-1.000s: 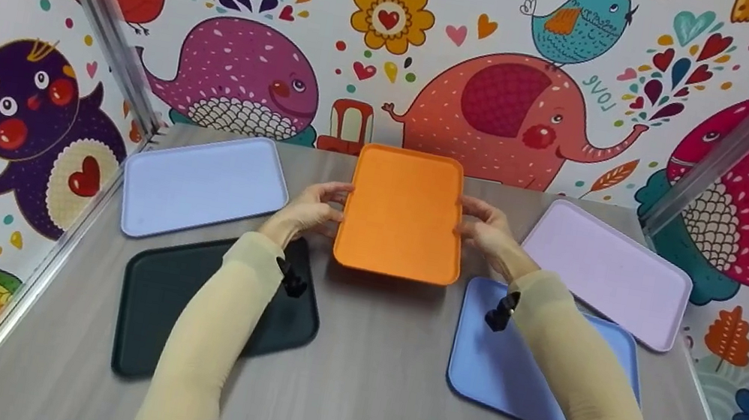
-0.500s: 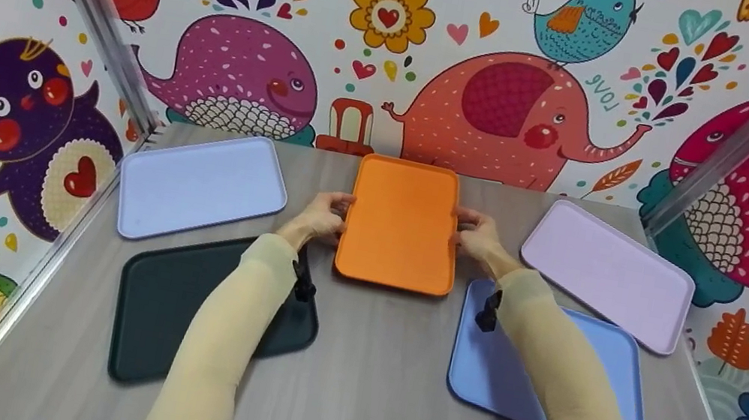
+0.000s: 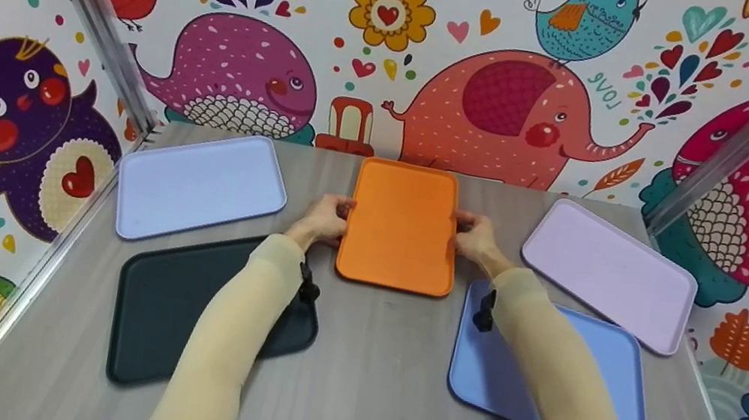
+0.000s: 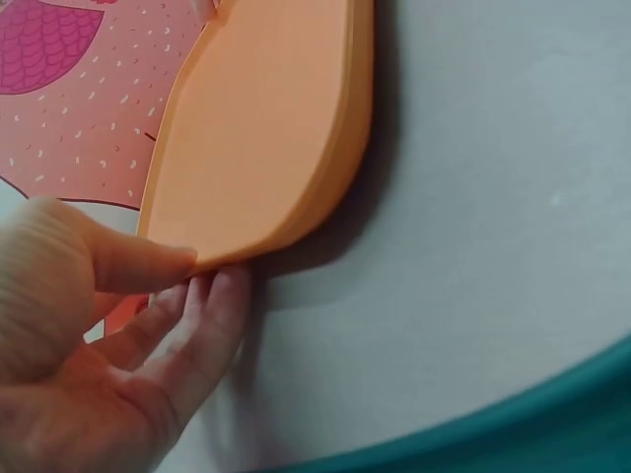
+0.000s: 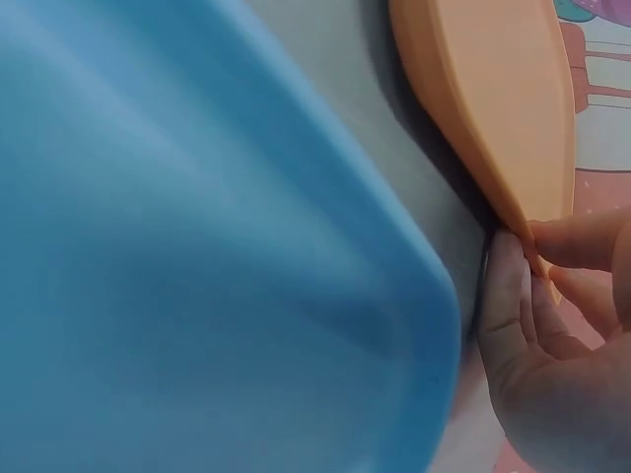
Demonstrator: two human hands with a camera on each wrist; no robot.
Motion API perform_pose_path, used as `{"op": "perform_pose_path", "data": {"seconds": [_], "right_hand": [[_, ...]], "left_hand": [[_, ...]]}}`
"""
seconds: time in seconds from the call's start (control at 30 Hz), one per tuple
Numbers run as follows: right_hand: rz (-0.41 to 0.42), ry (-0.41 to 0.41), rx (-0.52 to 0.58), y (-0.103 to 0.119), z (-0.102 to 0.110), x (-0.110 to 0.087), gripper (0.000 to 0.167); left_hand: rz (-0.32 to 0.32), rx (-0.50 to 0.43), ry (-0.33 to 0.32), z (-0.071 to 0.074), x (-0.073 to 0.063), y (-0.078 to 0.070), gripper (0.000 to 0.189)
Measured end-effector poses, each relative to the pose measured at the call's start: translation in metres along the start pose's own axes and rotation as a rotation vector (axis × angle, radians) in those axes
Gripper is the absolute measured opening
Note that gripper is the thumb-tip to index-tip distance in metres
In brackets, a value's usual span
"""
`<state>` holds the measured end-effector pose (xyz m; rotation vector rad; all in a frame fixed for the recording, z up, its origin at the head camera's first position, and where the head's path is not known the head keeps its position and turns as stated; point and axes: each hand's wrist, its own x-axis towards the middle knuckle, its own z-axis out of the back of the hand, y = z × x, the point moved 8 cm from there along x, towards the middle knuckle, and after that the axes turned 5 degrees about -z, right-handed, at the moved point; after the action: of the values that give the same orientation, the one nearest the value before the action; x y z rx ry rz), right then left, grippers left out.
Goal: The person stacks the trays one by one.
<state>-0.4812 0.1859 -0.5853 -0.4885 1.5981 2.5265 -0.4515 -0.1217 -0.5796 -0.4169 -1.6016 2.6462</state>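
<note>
An orange rectangular tray (image 3: 402,226) lies at the back middle of the table, its long sides running front to back. My left hand (image 3: 326,219) pinches its left rim, thumb on the top edge and fingers beneath, as the left wrist view shows on the orange tray (image 4: 256,118). On the opposite side my right hand (image 3: 480,239) pinches the right rim. In the right wrist view, thumb and fingers of the right hand (image 5: 562,335) meet at the edge of the orange tray (image 5: 503,89).
A pale blue tray (image 3: 203,189) lies back left, a dark green tray (image 3: 168,305) in front of it under my left forearm. At right are a lilac tray (image 3: 611,272) and a blue tray (image 3: 500,368), partly under my right forearm. A patterned wall (image 3: 367,72) stands behind the grey table (image 3: 374,392).
Both hands have brought the orange tray down and slightly toward me; its shadow has shrunk to a thin line at the front edge. The other trays stay put.
</note>
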Motion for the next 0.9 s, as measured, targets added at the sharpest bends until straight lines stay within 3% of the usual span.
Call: {"op": "perform_pose_path", "data": {"seconds": [0.27,0.53,0.8,0.9], "right_hand": [[0.034,-0.066,-0.085,0.002,0.003,-0.001,0.066],[0.057,-0.092,-0.161,0.006,0.003,-0.004,0.060],[0.062,-0.111,-0.212,0.012,0.004,-0.007,0.056],[0.044,-0.109,-0.199,0.014,0.004,-0.010,0.051]], "left_hand": [[0.016,0.055,-0.008,-0.004,0.003,-0.003,0.073],[-0.046,0.195,-0.038,-0.004,-0.002,-0.012,0.067],[-0.068,0.133,-0.023,0.002,0.004,-0.005,0.064],[-0.065,0.135,-0.017,0.005,-0.002,-0.010,0.061]]}}
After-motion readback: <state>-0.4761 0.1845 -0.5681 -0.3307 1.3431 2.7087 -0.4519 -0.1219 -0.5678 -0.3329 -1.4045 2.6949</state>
